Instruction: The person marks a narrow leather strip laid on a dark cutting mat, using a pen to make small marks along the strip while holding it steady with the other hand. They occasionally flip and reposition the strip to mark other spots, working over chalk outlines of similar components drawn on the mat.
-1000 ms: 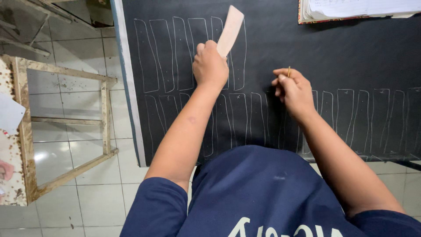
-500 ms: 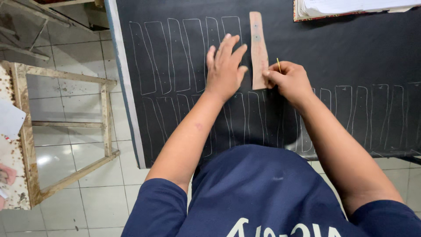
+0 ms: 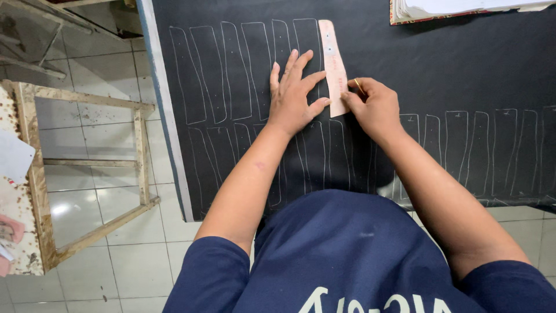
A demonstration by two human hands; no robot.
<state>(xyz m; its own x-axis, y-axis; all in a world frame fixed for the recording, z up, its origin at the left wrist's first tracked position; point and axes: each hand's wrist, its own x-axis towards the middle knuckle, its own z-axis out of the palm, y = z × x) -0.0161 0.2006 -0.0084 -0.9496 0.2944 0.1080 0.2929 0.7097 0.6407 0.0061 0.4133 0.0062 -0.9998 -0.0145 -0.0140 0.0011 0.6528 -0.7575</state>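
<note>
- Left hand [image 3: 294,95] lies flat, fingers spread, just left of the pink template strip [image 3: 333,64], thumb touching it.
- Right hand [image 3: 373,107] pinches a thin marker [image 3: 359,87] at the strip's lower right edge (black sheet [image 3: 463,69] beneath, on the desk).

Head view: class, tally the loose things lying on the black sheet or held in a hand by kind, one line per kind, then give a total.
Pale strip template: 1
Thin marking tool in the right hand: 1
Stack of papers at the sheet's far edge: 1
Total: 3
</note>
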